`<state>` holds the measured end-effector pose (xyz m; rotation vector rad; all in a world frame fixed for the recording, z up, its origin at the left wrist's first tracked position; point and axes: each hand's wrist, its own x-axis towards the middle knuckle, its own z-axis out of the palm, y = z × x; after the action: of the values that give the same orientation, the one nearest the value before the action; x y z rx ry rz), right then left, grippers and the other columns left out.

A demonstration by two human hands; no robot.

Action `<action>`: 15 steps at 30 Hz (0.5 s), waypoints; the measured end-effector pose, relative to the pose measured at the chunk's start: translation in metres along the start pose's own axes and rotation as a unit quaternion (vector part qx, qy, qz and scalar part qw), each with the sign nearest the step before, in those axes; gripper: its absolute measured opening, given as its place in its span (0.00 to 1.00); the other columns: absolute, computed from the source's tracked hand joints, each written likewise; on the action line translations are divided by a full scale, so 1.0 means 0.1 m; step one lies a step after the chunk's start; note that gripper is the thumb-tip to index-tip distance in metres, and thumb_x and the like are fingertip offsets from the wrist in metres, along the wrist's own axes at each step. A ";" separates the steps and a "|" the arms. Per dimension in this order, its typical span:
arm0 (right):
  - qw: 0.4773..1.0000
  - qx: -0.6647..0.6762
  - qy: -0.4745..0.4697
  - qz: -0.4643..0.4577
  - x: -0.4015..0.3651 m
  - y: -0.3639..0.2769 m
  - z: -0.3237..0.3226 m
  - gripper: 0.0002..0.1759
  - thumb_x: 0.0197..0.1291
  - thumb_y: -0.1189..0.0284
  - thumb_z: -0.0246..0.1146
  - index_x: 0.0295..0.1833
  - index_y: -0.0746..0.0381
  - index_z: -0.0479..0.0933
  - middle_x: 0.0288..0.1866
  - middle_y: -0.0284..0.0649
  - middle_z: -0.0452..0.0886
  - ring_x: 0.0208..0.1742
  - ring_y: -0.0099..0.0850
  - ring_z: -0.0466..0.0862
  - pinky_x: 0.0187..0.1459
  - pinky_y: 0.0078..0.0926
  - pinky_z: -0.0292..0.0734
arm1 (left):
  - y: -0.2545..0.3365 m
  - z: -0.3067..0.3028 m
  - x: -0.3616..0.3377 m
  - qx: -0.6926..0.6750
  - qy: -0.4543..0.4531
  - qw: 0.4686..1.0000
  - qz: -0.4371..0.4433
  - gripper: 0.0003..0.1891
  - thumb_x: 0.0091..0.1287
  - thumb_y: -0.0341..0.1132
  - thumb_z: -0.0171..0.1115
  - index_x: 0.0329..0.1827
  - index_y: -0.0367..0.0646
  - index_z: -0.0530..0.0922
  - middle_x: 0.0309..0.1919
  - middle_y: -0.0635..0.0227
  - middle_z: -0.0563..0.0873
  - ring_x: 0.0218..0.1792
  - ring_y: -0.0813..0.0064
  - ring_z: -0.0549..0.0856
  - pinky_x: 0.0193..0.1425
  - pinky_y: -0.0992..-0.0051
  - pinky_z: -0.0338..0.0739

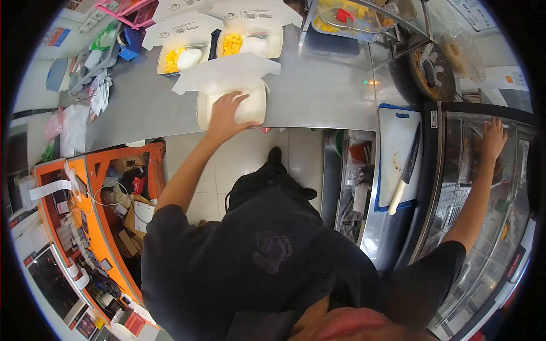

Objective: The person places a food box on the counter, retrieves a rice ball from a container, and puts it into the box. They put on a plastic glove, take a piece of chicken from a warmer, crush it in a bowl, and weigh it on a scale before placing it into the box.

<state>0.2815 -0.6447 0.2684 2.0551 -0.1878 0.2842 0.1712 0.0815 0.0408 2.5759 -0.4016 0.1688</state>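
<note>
On my feed the person's left hand lies palm down in the nearest white paper takeaway box. Its fingers are spread loosely over the pale white filling and not clamped on anything. That box sits at the near edge of the grey stainless steel counter, at about 11 o'clock from the body, with its lid flap folded back. Farther off, toward 12 o'clock, stand two more open white paper boxes, each holding a yellow portion beside a white one. The near box shows only white, though the hand hides part of it. I judge it about half filled, with the other two further along, and no lid is closed on any of the three. The right hand is out at 2 o'clock, flat with the fingers splayed on the top of the glass-fronted display case, and it holds nothing. Between the case and the counter lies a white cutting board with a blue edge. A dark-bladed knife with a pale handle rests on it, apart from both hands.
</note>
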 end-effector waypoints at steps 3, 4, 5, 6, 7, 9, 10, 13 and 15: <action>0.997 -0.034 -0.067 0.010 -0.20 0.03 -0.22 0.19 0.66 0.61 0.49 0.59 0.52 0.73 0.65 0.33 0.71 0.66 0.30 0.70 0.61 0.46 0.65 | 0.24 0.03 0.26 0.007 -0.069 0.991 -0.115 0.30 0.53 0.52 0.70 0.56 0.46 0.76 0.47 0.62 0.83 0.53 0.61 0.79 0.60 0.60 0.67; 0.995 -0.049 -0.086 0.012 -0.26 0.06 -0.31 0.18 0.66 0.61 0.49 0.59 0.50 0.73 0.65 0.32 0.71 0.66 0.30 0.70 0.61 0.46 0.65 | 0.24 0.10 0.32 -0.013 -0.081 0.988 -0.127 0.29 0.54 0.50 0.70 0.55 0.44 0.77 0.44 0.61 0.84 0.49 0.61 0.81 0.57 0.62 0.70; 0.993 -0.059 -0.101 0.003 -0.35 0.09 -0.37 0.18 0.65 0.61 0.49 0.58 0.49 0.73 0.66 0.32 0.71 0.65 0.29 0.71 0.60 0.45 0.66 | 0.21 0.20 0.36 -0.032 -0.090 0.985 -0.141 0.28 0.54 0.49 0.70 0.54 0.42 0.77 0.41 0.60 0.85 0.46 0.60 0.83 0.54 0.63 0.72; 0.991 -0.068 -0.114 -0.006 -0.51 0.13 -0.38 0.18 0.64 0.60 0.49 0.58 0.48 0.73 0.66 0.31 0.71 0.64 0.29 0.71 0.59 0.44 0.66 | 0.19 0.28 0.37 -0.052 -0.097 0.982 -0.156 0.27 0.55 0.47 0.70 0.53 0.41 0.77 0.39 0.60 0.86 0.42 0.59 0.84 0.51 0.64 0.75; 0.997 -0.055 -0.058 0.008 -0.70 0.23 -0.09 0.19 0.65 0.59 0.49 0.58 0.49 0.74 0.66 0.31 0.71 0.64 0.29 0.72 0.58 0.43 0.67 | 0.19 0.37 0.36 -0.084 -0.086 0.981 -0.155 0.26 0.56 0.45 0.69 0.54 0.39 0.76 0.39 0.57 0.86 0.41 0.58 0.85 0.49 0.64 0.76; 0.995 -0.035 -0.058 0.073 -0.98 0.32 0.04 0.21 0.65 0.56 0.49 0.59 0.49 0.75 0.65 0.30 0.73 0.64 0.30 0.72 0.58 0.42 0.66 | 0.19 0.50 0.32 -0.146 -0.062 0.975 -0.155 0.26 0.57 0.41 0.67 0.55 0.37 0.75 0.40 0.52 0.85 0.37 0.55 0.85 0.44 0.65 0.78; 0.995 -0.052 -0.047 0.073 -1.15 0.39 0.06 0.22 0.65 0.53 0.48 0.58 0.49 0.75 0.63 0.30 0.74 0.63 0.30 0.72 0.59 0.42 0.66 | 0.23 0.48 0.31 -0.175 -0.063 0.968 -0.169 0.24 0.58 0.39 0.66 0.54 0.35 0.74 0.39 0.49 0.84 0.39 0.52 0.84 0.46 0.62 0.77; 0.994 -0.029 -0.030 0.105 -1.60 0.49 0.00 0.20 0.65 0.53 0.49 0.50 0.51 0.79 0.55 0.29 0.78 0.57 0.31 0.76 0.54 0.40 0.68 | 0.29 0.43 0.28 -0.237 -0.058 0.951 -0.190 0.21 0.59 0.34 0.62 0.52 0.31 0.71 0.37 0.44 0.82 0.43 0.46 0.81 0.49 0.56 0.74; 0.991 -0.012 -0.016 0.134 -1.87 0.57 -0.07 0.18 0.64 0.53 0.51 0.43 0.53 0.81 0.49 0.29 0.80 0.52 0.31 0.78 0.48 0.39 0.69 | 0.24 0.52 0.24 -0.244 -0.045 0.951 -0.182 0.21 0.59 0.32 0.61 0.53 0.30 0.69 0.36 0.43 0.82 0.43 0.46 0.81 0.48 0.57 0.75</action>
<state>0.0862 -0.6634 0.2677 2.0108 -0.4865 0.4116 0.1886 0.0293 0.0127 2.1213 0.0129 -0.1646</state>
